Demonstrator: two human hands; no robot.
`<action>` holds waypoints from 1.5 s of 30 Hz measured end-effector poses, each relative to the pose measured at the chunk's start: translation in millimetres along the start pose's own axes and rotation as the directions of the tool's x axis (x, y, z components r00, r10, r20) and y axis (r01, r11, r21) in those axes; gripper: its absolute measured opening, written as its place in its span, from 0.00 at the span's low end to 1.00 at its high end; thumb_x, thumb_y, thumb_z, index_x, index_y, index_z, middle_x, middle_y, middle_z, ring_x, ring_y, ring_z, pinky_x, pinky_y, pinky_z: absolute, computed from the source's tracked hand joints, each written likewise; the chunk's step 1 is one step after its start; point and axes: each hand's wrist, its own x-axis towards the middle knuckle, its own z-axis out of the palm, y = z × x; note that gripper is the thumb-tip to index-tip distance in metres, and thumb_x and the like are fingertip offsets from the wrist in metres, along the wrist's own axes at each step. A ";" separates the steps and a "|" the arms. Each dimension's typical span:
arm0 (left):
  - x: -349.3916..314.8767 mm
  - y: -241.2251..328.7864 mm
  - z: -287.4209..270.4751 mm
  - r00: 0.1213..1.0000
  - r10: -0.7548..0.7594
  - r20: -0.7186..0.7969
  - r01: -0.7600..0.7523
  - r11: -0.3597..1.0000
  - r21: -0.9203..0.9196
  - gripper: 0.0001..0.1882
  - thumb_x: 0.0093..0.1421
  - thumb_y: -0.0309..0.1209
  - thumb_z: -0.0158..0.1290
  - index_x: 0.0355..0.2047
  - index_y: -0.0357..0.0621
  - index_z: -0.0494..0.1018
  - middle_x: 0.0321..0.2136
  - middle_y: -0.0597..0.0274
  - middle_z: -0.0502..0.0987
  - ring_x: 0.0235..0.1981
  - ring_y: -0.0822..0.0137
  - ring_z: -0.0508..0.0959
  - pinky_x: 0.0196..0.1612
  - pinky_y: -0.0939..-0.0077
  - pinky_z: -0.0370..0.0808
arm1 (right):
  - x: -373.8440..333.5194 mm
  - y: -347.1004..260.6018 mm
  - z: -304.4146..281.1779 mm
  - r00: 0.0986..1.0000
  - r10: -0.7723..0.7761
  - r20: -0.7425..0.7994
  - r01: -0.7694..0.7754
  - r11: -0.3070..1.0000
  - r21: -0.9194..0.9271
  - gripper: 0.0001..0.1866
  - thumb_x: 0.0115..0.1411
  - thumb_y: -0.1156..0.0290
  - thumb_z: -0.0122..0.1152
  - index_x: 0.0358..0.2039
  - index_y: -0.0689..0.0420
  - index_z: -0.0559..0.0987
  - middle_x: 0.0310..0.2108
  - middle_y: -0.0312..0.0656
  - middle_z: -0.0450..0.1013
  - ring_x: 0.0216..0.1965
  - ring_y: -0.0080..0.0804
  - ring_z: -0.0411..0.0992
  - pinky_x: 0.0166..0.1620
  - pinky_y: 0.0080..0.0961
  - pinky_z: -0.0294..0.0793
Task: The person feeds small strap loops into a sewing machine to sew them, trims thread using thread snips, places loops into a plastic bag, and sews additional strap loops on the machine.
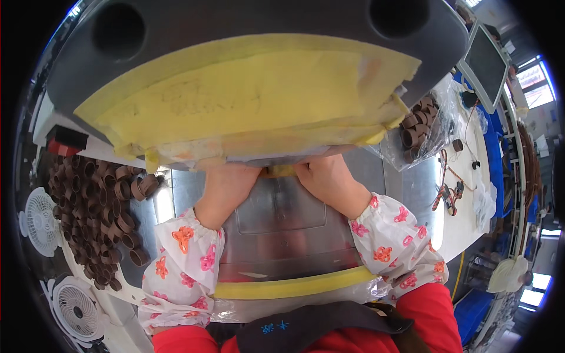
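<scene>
My left hand (228, 187) and right hand (331, 181) reach under the rounded, dark-grey machine housing (259, 19), a narrow yellowish strip (280, 171) between them; my fingers are mostly hidden, so I cannot tell whether they grip.

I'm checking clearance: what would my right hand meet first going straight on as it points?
The right hand would likely meet the yellow-taped housing first; the fingertips are hidden by its lower edge, so depth is unclear.

On my dark apron (329, 326), at the lower middle of the frame, stand two blue characters (275, 327). On the yellow sheet (294, 76), upper middle, handwriting (191, 100) is too faint for me to read.
</scene>
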 end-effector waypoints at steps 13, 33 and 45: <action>2.7 0.6 -2.6 0.991 -0.100 0.093 0.107 0.992 -0.071 0.07 0.46 0.32 0.52 0.26 0.48 0.78 0.23 0.60 0.76 0.26 0.57 0.76 0.30 0.65 0.71 | 5.5 0.1 0.3 0.990 -0.123 -0.072 0.101 0.961 -0.259 0.04 0.47 0.75 0.58 0.25 0.57 0.72 0.23 0.39 0.68 0.27 0.37 0.67 0.30 0.32 0.61; 12.0 10.5 -13.3 0.967 -0.214 0.135 0.239 0.947 -0.212 0.08 0.50 0.31 0.53 0.23 0.39 0.77 0.17 0.54 0.75 0.19 0.55 0.74 0.25 0.66 0.68 | 9.2 4.3 9.1 0.988 -0.125 -0.091 0.104 0.972 -0.212 0.03 0.46 0.75 0.57 0.19 0.56 0.72 0.23 0.36 0.68 0.28 0.36 0.67 0.31 0.30 0.60; 7.3 12.8 -6.9 0.965 -0.262 0.001 0.250 0.920 -0.303 0.12 0.46 0.33 0.59 0.23 0.35 0.73 0.12 0.60 0.71 0.12 0.67 0.67 0.19 0.74 0.63 | -3.6 1.2 9.3 0.989 -0.106 -0.107 0.090 0.985 -0.147 0.03 0.47 0.74 0.56 0.23 0.56 0.71 0.23 0.38 0.68 0.28 0.40 0.68 0.33 0.33 0.61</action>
